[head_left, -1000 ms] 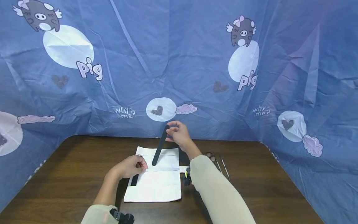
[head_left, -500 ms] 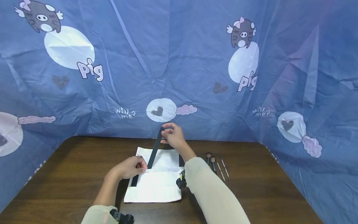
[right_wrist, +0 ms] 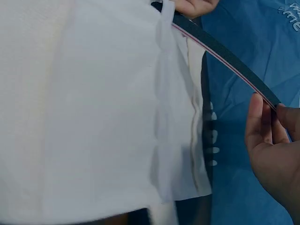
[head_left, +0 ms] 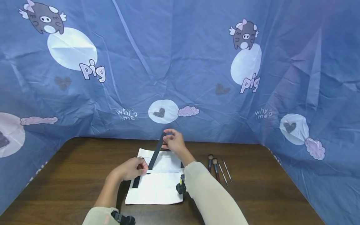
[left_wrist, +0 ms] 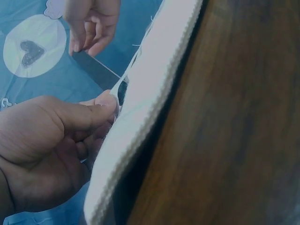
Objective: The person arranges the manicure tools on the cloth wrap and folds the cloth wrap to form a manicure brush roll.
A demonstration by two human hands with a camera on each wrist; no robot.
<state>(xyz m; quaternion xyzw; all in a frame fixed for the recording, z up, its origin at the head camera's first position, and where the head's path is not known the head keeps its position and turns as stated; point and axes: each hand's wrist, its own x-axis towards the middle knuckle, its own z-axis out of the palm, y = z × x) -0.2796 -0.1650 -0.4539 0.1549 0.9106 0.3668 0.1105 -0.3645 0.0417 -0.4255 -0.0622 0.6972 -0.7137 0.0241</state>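
Observation:
My right hand [head_left: 175, 143] pinches the upper end of a black nail file [head_left: 156, 151], which slants down to a white fabric organizer [head_left: 157, 190] on the table. A pinkish line runs along the file's edge [right_wrist: 225, 54] in the right wrist view. Its lower end passes under a thin white band [head_left: 166, 171] across the organizer, and the tip shows just beyond. My left hand [head_left: 130, 168] pinches the left end of that band between thumb and finger, lifting it slightly in the left wrist view. Another dark strip [head_left: 136, 182] shows below the left hand.
Right of the organizer lie two makeup brushes [head_left: 215, 167] and two slim metal tools [head_left: 227, 170], partly near the right sleeve [head_left: 208, 190]. The brown table [head_left: 267, 187] ends at a blue printed curtain [head_left: 202, 68] behind.
The right hand has moved left and lowered a little with the nail file. The file's lower end, earlier above the band, is now tucked under it. The left hand stays in place.

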